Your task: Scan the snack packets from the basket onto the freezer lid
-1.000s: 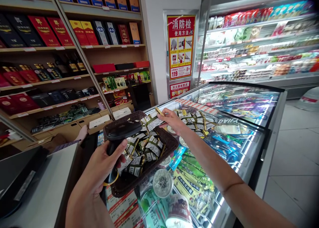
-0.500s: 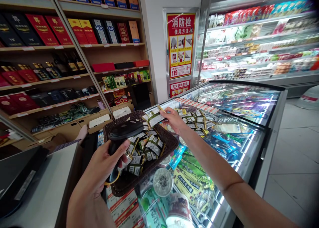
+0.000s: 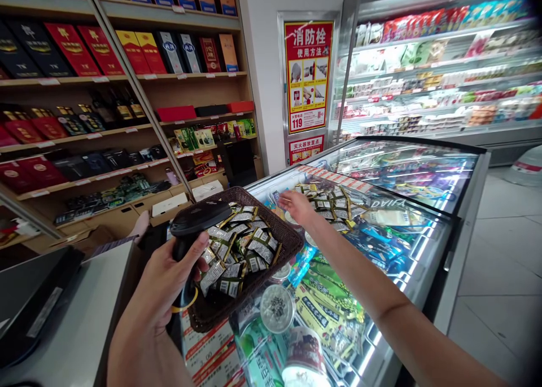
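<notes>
My left hand (image 3: 169,277) is wrapped round the handle of a black barcode scanner (image 3: 199,218), its head over the left side of a dark brown woven basket (image 3: 292,234). Small packets (image 3: 262,246) with barcodes and dark green bands lie jumbled inside the basket. Past the basket's far right rim, my right hand (image 3: 296,207) is held with its fingers stretched to the left, and no packet shows in it. Beside that hand, a second heap of like packets (image 3: 332,203) lies on the freezer's glass top.
Under the glass of the chest freezer (image 3: 449,240) lie ice-cream packs and round tubs (image 3: 277,309). A counter (image 3: 84,313) with a black device stands at left. Behind are shelves of boxed bottles (image 3: 101,51), a red notice (image 3: 308,77) and a lit chiller (image 3: 423,82).
The packet that was in my right hand above the basket's far rim is out of it, and the fingers have opened. The scanner has moved slightly left, uncovering more packets.
</notes>
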Demonstrator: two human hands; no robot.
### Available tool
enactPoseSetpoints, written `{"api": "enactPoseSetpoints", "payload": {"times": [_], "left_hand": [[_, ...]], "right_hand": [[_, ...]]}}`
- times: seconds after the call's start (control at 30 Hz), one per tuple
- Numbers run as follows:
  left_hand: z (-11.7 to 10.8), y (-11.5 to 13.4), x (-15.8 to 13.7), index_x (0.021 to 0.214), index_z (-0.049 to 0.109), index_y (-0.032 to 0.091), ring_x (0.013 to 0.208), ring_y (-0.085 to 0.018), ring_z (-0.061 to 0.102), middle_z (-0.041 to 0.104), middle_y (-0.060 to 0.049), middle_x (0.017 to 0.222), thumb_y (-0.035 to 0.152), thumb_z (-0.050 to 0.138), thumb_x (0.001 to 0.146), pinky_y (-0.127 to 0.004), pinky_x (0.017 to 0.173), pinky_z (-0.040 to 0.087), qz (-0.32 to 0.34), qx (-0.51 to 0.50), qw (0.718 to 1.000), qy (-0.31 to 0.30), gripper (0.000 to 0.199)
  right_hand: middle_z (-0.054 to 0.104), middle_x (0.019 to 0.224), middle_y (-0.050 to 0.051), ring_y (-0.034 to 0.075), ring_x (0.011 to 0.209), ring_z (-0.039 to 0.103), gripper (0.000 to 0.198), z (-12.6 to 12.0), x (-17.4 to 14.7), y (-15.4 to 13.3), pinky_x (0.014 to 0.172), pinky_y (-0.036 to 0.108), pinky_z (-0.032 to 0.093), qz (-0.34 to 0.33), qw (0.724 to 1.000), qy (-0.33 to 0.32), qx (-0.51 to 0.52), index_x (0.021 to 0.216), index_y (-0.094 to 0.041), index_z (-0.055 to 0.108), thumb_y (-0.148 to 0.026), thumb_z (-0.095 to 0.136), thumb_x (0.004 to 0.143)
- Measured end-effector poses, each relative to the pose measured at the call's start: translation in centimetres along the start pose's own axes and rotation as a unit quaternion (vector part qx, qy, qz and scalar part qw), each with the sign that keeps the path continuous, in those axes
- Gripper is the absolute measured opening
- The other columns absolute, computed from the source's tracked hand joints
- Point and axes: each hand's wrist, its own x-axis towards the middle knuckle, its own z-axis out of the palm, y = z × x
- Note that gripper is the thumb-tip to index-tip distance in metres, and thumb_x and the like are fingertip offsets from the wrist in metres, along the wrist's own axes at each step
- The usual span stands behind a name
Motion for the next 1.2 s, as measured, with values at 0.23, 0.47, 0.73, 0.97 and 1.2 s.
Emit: {"api": "enactPoseSetpoints", "payload": {"times": [0.23,0.47,0.73,0.97,1.2], "left_hand": [[0.0,-0.1,0.1,0.085,0.059,0.02,0.049,-0.013,0.049,0.06,0.003,0.052,0.071,0.071,0.063,-0.023,0.049,0.033,-0.007,0.032,0.999,-0.014,0.057],[-0.2,-0.6,0.6,0.085,0.058,0.021,0.051,-0.014,0.049,0.06,0.002,0.054,0.075,0.069,0.062,-0.023,0.048,0.032,-0.031,0.047,0.998,-0.031,0.06],[-0.2,-0.8,0.8,0.086,0.058,0.021,0.051,-0.013,0.05,0.06,0.003,0.055,0.076,0.069,0.061,-0.022,0.047,0.032,-0.025,0.048,0.998,-0.031,0.062],[-0.1,-0.3,-0.1,0.081,0.056,0.021,0.048,-0.011,0.049,0.06,0.003,0.054,0.071,0.07,0.065,-0.02,0.044,0.031,-0.018,0.05,0.997,-0.062,0.054],[-0.1,-0.7,0.1,0.077,0.057,0.02,0.049,-0.011,0.05,0.061,0.002,0.056,0.07,0.067,0.07,-0.022,0.045,0.034,0.004,0.086,0.989,-0.122,0.051]], "right_hand": [[0.064,0.11,0.012,0.027,0.102,0.061,0.058,1.5,-4.8,2.2,0.082,0.034,0.049,-0.163,0.715,-0.334,-0.592,0.106,-0.017,0.06,-0.044,0.085,0.062],[0.065,0.087,0.008,0.028,0.086,0.062,0.057,1.2,-5.5,1.5,0.068,0.03,0.045,-0.107,0.589,-0.363,-0.714,0.086,-0.019,0.063,-0.046,0.092,0.044],[0.063,0.088,-0.001,0.015,0.081,0.056,0.04,1.6,-4.4,1.4,0.068,0.024,0.039,-0.145,0.785,-0.385,-0.464,0.09,-0.019,0.06,-0.029,0.085,0.059],[0.057,0.068,-0.003,0.011,0.061,0.051,0.035,1.6,-4.6,-0.2,0.057,0.022,0.04,-0.093,0.928,-0.269,-0.239,0.075,-0.018,0.062,-0.052,0.071,0.072],[0.059,0.067,-0.001,0.01,0.057,0.053,0.029,1.6,-4.2,-1.4,0.044,0.019,0.039,-0.075,0.971,-0.171,-0.149,0.073,-0.018,0.062,-0.046,0.069,0.074]]}}
